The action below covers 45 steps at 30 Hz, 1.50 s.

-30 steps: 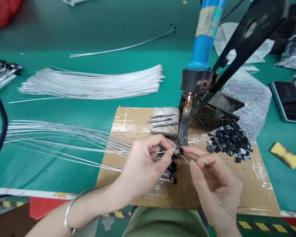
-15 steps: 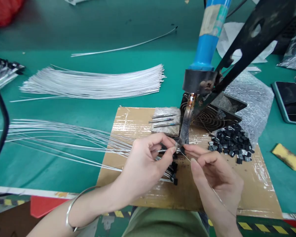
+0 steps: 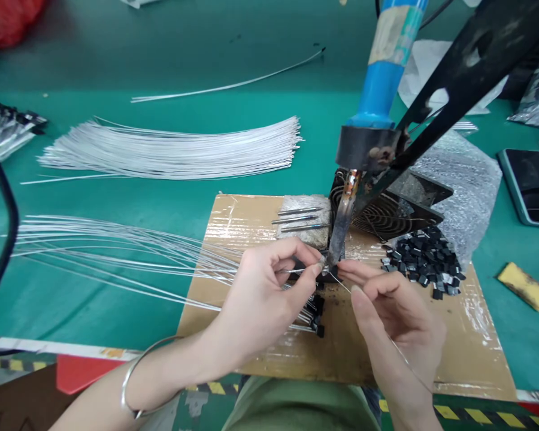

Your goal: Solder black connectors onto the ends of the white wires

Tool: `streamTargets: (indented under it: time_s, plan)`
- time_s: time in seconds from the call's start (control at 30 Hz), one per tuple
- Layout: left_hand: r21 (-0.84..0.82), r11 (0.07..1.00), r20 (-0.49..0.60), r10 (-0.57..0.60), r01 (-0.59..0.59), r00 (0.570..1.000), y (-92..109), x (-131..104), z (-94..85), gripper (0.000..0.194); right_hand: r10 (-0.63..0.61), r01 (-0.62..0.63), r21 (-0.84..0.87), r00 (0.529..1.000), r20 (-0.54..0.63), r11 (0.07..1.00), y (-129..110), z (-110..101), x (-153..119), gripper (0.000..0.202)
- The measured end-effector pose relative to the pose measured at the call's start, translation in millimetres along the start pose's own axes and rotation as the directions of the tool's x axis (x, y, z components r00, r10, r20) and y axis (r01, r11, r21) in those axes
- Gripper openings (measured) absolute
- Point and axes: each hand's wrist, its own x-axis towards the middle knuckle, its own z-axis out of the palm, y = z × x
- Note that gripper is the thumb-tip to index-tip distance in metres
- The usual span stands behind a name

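Note:
My left hand [image 3: 269, 299] pinches a thin white wire, its end close under the tip of a blue soldering iron [image 3: 379, 96] held by a black metal bracket [image 3: 471, 78]. In my right hand [image 3: 395, 317] a thin strand of solder wire [image 3: 341, 282] runs up to the same tip. Beneath my left hand lie wires with black ends [image 3: 315, 308] on a cardboard sheet [image 3: 458, 359]. A pile of small black pieces [image 3: 424, 260] sits right of my hands. The contact point at the tip is partly hidden by my fingertips.
Behind the hands stand a pad [image 3: 303, 206] with metal rods and a black fan [image 3: 386, 206]. A large bundle of white wires [image 3: 175, 149] lies at the left back. A phone [image 3: 532, 187], a yellow sponge [image 3: 525, 287] and bubble wrap [image 3: 467, 179] are at the right.
The whole view has shifted slightly. My hands keep nearly the same pose at the iron's tip, with a little more solder wire showing between the tip and my right fingers.

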Motion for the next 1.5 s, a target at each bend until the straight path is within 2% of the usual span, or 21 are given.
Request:
streamTargets:
  time_s: [0.27,0.83,1.1,1.5]
  plan:
    - [-0.002,1.000,0.004,-0.004,0.004,1.000,3,1,-1.4,0.009,0.085,-0.083,0.030,0.996,-0.042,0.996,-9,5,-1,0.018]
    - [-0.005,1.000,0.003,0.016,-0.016,1.000,4,-2,-2.4,0.009,0.078,-0.076,0.031,0.996,-0.052,0.997,-10,5,-2,0.019]
    - [-0.013,0.999,0.006,0.031,-0.031,0.999,2,-2,-2.6,0.009,-0.017,0.017,0.015,1.000,0.017,1.000,-3,1,0,0.018]
    - [0.037,0.999,-0.008,0.032,-0.031,0.999,0,-2,-2.3,0.009,-0.043,0.043,0.027,0.999,-0.007,0.999,-2,2,2,0.019]
